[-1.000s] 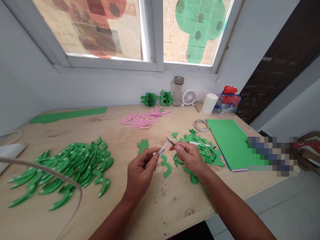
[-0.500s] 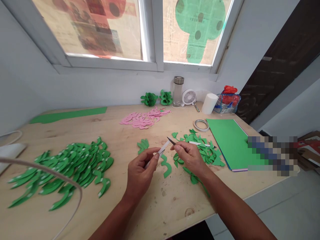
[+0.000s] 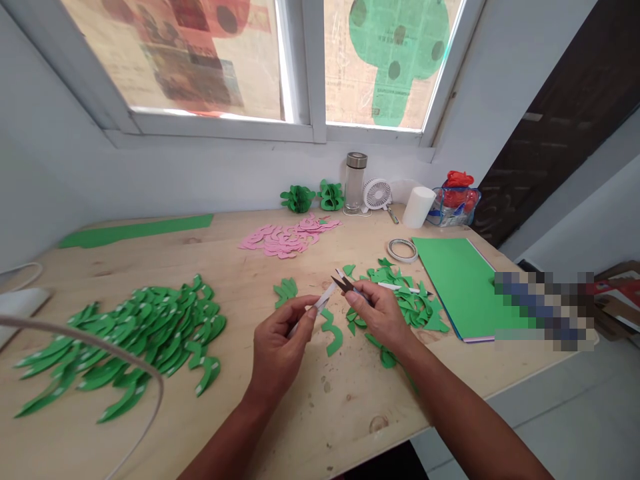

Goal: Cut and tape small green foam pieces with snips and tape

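Note:
Pinched between the thumb and fingers of my left hand [image 3: 280,343] is a narrow white strip [image 3: 327,293], which looks like tape. My right hand [image 3: 383,317] is closed around a pair of scissors [image 3: 342,285], blades parted and tips near the strip's upper end. A small white bit [image 3: 339,272] shows at the blades. Below the hands lies a wavy green paper cutout [image 3: 331,337]. A small stack of green cutouts [image 3: 285,291] sits just beyond my left hand. Green paper scraps [image 3: 420,308] and a white pencil-like stick [image 3: 400,288] lie beside my right hand.
Green cutouts with white patches [image 3: 150,327] are heaped at left, behind a cable [image 3: 159,390]. Pink cutouts [image 3: 283,239] lie farther back. A tape roll [image 3: 403,251] and green sheets [image 3: 463,287] are at right. A glass bottle [image 3: 355,187] and fan [image 3: 377,195] stand by the wall.
The scissor blades have opened, and a small white bit now shows at them. My left hand still holds the strip in nearly the same place.

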Demonstrator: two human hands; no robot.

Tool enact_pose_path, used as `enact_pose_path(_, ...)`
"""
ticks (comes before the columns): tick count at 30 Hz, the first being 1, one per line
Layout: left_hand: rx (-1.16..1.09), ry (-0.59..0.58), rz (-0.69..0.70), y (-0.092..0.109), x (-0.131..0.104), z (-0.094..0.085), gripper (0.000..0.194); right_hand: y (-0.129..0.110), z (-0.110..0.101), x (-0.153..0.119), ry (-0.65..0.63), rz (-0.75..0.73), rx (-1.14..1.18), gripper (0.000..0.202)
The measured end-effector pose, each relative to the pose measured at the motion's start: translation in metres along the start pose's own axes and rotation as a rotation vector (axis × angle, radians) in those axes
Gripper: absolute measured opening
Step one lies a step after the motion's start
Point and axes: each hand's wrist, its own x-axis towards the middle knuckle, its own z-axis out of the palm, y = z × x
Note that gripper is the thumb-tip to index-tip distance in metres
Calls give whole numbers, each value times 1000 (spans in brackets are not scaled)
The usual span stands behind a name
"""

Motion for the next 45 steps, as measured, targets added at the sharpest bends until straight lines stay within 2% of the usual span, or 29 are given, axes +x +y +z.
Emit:
enact_pose_path(23,-18,-38,2,2,-1,1,19,-4,0,-3,-107,0,88,38)
enact_pose_path(32,7,-44,5,3,-1,0,19,-6,-1,-3,-103,-36,4,37)
enact_pose_path(45,10,-65,15,-3,1,0,19,-7,-1,-3,-26,-120,-114,31)
